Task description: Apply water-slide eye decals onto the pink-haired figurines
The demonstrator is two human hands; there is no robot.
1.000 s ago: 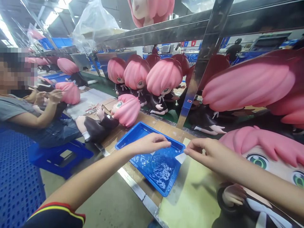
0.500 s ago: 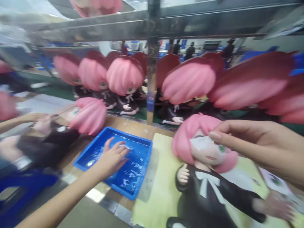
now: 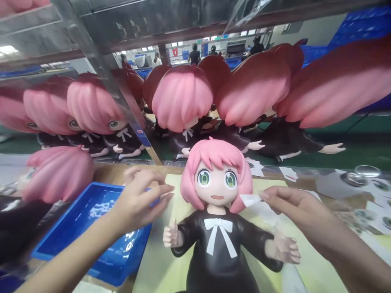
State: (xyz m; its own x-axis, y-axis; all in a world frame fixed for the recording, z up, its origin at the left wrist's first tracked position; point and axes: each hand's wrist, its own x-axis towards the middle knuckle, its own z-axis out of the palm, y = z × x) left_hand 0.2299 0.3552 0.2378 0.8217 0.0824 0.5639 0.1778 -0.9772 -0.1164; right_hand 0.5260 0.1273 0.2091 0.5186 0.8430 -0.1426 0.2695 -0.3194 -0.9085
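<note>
A large doll (image 3: 217, 211) with pink hair, green eyes and a black dress with a white bow lies face up on a yellow-green mat (image 3: 159, 264) in front of me. My right hand (image 3: 293, 207) pinches a small wet translucent sticker (image 3: 251, 199) just right of the doll's cheek. My left hand (image 3: 140, 201) hovers left of the doll's head, over the right end of a blue tray (image 3: 73, 228) of water, fingertips pinched together; whether they hold anything is unclear.
Several more pink-haired dolls (image 3: 183, 101) lie in rows on the green conveyor behind, under a metal shelf with a slanted post (image 3: 122, 101). Another doll (image 3: 58, 175) lies at left. Sticker sheets (image 3: 378, 203) and a metal tin (image 3: 363, 173) sit at right.
My view swung right from the tray to the doll. My left hand lifted out of the water toward the doll's head. My right hand carried the sticker to the doll's cheek side.
</note>
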